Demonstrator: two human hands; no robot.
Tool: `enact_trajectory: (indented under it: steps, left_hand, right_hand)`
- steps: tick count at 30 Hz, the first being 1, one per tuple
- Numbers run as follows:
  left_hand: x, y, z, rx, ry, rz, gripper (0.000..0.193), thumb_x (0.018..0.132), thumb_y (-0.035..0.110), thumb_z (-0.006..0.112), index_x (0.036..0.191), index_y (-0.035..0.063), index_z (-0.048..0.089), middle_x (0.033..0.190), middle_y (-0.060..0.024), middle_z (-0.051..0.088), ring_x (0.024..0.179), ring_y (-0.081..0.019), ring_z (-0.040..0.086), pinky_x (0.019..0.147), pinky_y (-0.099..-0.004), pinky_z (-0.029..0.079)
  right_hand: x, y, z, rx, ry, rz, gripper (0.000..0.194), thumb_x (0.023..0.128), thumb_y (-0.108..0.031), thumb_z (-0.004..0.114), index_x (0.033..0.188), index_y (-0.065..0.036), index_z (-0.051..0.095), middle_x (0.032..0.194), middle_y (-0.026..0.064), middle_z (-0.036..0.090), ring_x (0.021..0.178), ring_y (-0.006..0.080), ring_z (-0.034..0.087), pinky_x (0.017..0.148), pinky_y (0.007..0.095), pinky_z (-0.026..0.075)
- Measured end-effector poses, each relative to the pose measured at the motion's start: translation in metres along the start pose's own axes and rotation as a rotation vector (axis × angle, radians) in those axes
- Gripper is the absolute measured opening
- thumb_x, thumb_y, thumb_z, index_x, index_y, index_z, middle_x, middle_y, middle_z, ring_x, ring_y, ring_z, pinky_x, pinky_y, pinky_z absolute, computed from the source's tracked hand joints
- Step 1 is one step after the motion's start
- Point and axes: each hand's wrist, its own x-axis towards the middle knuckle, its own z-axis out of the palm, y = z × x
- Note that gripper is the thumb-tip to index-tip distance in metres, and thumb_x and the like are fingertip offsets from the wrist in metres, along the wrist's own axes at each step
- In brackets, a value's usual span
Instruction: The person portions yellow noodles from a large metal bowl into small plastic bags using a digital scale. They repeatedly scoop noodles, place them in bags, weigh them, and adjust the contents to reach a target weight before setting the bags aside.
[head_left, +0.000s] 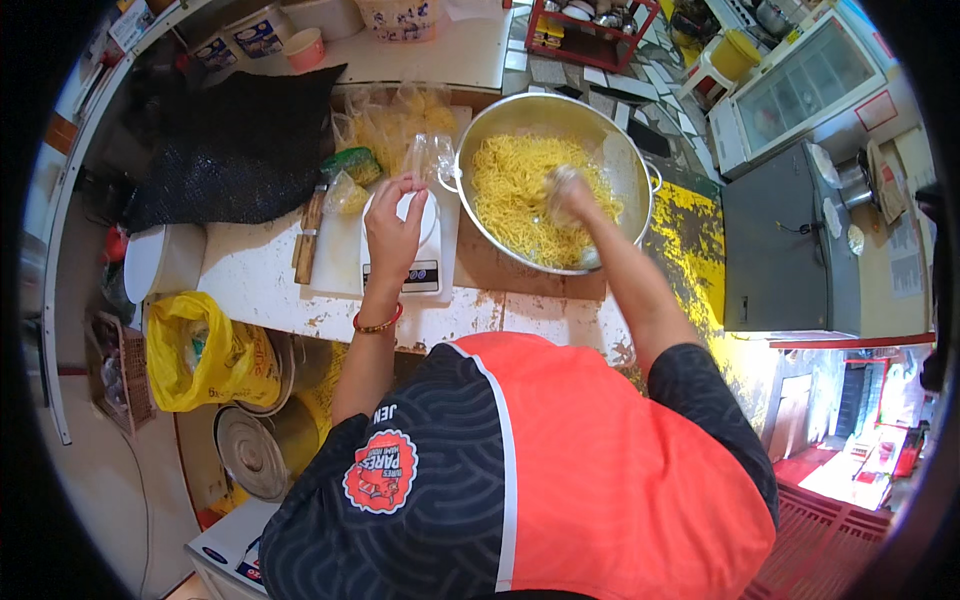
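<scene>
Inside a large metal pot (480, 238) with side handles lies a heap of yellow noodles (514, 191). My right hand (570, 199), blurred and covered in clear plastic, reaches down into the noodles; whether its fingers are closed on any is unclear. My left hand (394, 232) is above a white digital kitchen scale (427, 251), its fingertips pinching a clear plastic bag (433, 159). Behind the scale stand several clear bags of yellow noodles (386, 131). A small knotted bag (345, 195) and a green-topped bag (354, 165) sit left of it.
Knives with wooden handles (306, 251) lie on a white cutting board (334, 259) left of the scale. Black mesh cloth (232, 150) covers the table's far left. A yellow plastic bag (217, 360) hangs at the near left edge. A grey cabinet (776, 247) stands right.
</scene>
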Motion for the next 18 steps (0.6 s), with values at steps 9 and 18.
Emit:
enact_trajectory:
  steps: [9, 18]
  left_hand:
    - [-0.007, -0.005, -0.005, -0.051, 0.006, -0.036, 0.012, 0.086, 0.008, 0.065, 0.095, -0.0004, 0.067, 0.105, -0.0162, 0.066, 0.101, -0.0292, 0.063, 0.091, -0.0359, 0.047]
    - [-0.005, -0.006, 0.0, 0.036, -0.048, 0.013, 0.014, 0.087, 0.01, 0.066, 0.097, -0.0005, 0.068, 0.105, -0.0135, 0.066, 0.1, -0.0235, 0.064, 0.09, -0.0322, 0.048]
  right_hand:
    - [0.032, -0.038, -0.169, 0.223, -0.153, -0.331, 0.028, 0.076, -0.017, 0.074, 0.1, -0.004, 0.068, 0.09, 0.0091, 0.071, 0.076, 0.0176, 0.062, 0.072, 0.0351, 0.053]
    - [-0.006, -0.086, -0.191, 0.103, -0.132, -0.176, 0.029, 0.07, -0.019, 0.081, 0.09, -0.001, 0.069, 0.078, 0.0075, 0.068, 0.068, 0.0166, 0.059, 0.062, 0.0331, 0.051]
